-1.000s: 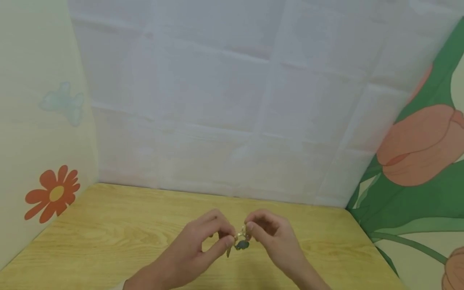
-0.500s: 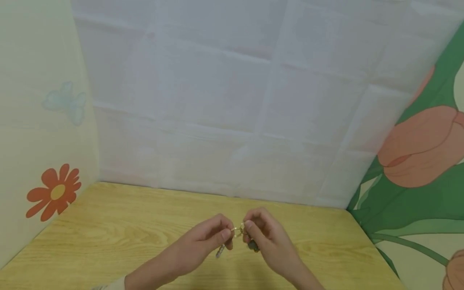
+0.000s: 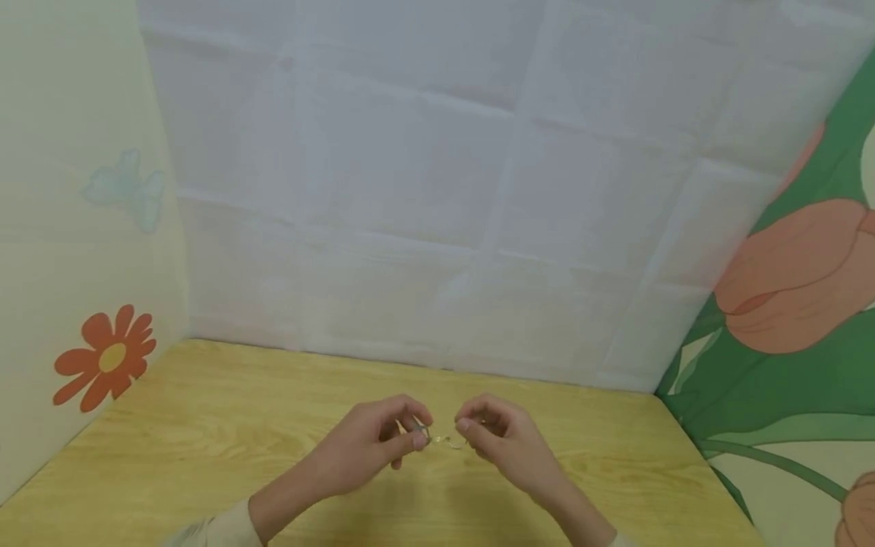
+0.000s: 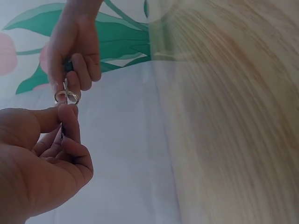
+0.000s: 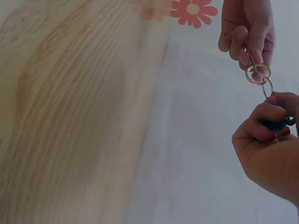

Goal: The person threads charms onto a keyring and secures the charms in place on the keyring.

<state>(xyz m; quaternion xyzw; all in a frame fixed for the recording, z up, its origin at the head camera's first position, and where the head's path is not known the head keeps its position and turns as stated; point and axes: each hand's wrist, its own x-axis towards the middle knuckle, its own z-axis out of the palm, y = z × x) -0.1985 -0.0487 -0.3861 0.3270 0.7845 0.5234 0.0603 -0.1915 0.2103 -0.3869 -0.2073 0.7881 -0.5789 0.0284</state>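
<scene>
Between finger and thumb my left hand point(image 3: 365, 448) pinches a thin, flat metal key point(image 4: 66, 88), seen edge-on in the left wrist view. A gold key ring point(image 5: 258, 74) runs through the key's end and spans the gap between the hands. Linked to it is a smaller, thinner ring point(image 5: 267, 87), which the fingertips of my right hand point(image 3: 509, 444) pinch. A dark green charm point(image 5: 275, 125) sits tucked in the right hand's curled fingers, partly hidden. Both hands are held above the wooden tabletop.
The wood-grain table point(image 3: 273, 410) lies beneath the hands. A creased white cloth point(image 3: 396, 190) hangs along its back edge. A panel with a red flower point(image 3: 112, 357) stands at left, and one with a pink tulip point(image 3: 800, 273) at right.
My hands have drawn a little apart, stretching the key ring between them. The charm that hung in the middle is now in my right hand. The key no longer dangles below my left fingers.
</scene>
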